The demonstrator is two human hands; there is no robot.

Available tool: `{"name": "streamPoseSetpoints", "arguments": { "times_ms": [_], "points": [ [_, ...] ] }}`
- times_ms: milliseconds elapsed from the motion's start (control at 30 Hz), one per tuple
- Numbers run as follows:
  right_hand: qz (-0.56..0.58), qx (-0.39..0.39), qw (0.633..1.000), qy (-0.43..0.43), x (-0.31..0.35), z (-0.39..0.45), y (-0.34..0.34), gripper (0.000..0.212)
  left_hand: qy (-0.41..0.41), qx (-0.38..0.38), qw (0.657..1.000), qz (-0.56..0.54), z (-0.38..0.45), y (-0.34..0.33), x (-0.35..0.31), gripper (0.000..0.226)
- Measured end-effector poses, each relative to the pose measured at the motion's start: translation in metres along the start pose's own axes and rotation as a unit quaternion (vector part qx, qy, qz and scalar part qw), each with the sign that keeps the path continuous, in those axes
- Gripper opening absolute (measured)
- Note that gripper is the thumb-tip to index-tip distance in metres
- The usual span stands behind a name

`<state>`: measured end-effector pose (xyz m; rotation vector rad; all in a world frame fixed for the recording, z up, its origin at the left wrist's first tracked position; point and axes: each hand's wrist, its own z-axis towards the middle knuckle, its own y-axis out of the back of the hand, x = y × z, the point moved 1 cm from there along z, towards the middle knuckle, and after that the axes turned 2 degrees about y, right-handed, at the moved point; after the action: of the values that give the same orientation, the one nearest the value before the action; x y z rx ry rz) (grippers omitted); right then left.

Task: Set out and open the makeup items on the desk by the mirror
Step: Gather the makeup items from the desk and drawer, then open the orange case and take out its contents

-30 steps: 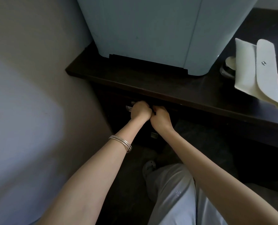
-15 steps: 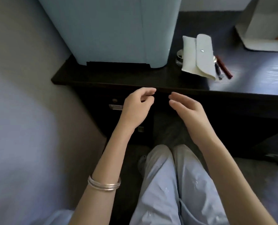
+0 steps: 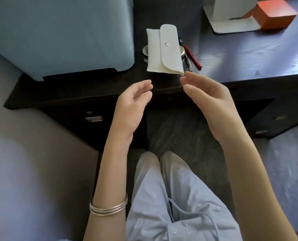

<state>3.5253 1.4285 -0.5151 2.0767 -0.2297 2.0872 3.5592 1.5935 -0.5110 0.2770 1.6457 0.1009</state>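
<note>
**A:** Where is the pouch from where you sit?

**B:** I see the pale pouch (image 3: 163,51) lying flat on the dark desk (image 3: 249,54), flap closed with a small metal snap at its middle. It rests partly over a round shiny item (image 3: 145,50) I cannot identify. Just beside its right edge lie a red pencil (image 3: 192,57) and a slimmer stick (image 3: 188,62), both angled toward the desk's front.

**A:** And the hands?

**B:** Both hover in front of the desk edge, palms turned inward toward each other, holding nothing. The left hand (image 3: 132,101) has loosely curved fingers. The right hand (image 3: 209,94) has relaxed fingers, their tips near the pouch's lower corner; I cannot tell whether they touch it.

**A:** Anything else?

**B:** Silver bangles (image 3: 108,206) on the left wrist, a light blue appliance (image 3: 61,32) on the desk's left, a white stand (image 3: 231,23) and an orange box (image 3: 273,14) at the back right.
</note>
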Motion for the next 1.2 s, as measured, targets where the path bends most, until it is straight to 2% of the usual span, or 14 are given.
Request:
{"name": "streamPoseSetpoints", "arguments": {
  "times_ms": [167, 367, 600, 833, 1067, 1200],
  "points": [
    [-0.020, -0.001, 0.999, -0.048, 0.017, 0.052, 0.000, 0.039, 0.048, 0.034, 0.998, 0.023, 0.045, -0.002, -0.028, 0.033],
    [-0.036, -0.020, 0.996, -0.083, 0.104, 0.098, 0.003, 0.039, 0.131, 0.051, 0.990, 0.007, 0.073, 0.013, -0.099, 0.034],
    [-0.085, -0.045, 0.990, -0.103, 0.186, 0.118, 0.024, 0.043, 0.174, 0.088, 0.981, -0.012, 0.091, -0.004, -0.160, 0.029],
    [-0.113, -0.112, 0.979, -0.129, 0.195, 0.126, 0.048, 0.045, 0.133, 0.162, 0.978, 0.009, 0.125, -0.030, -0.188, 0.030],
    [-0.125, -0.107, 0.977, -0.138, 0.184, 0.157, 0.070, 0.046, 0.123, 0.202, 0.972, 0.021, 0.158, -0.068, -0.193, 0.031],
    [-0.146, -0.082, 0.976, -0.143, 0.171, 0.191, 0.100, 0.048, 0.125, 0.188, 0.974, 0.029, 0.184, -0.103, -0.197, 0.032]
  ]
}}
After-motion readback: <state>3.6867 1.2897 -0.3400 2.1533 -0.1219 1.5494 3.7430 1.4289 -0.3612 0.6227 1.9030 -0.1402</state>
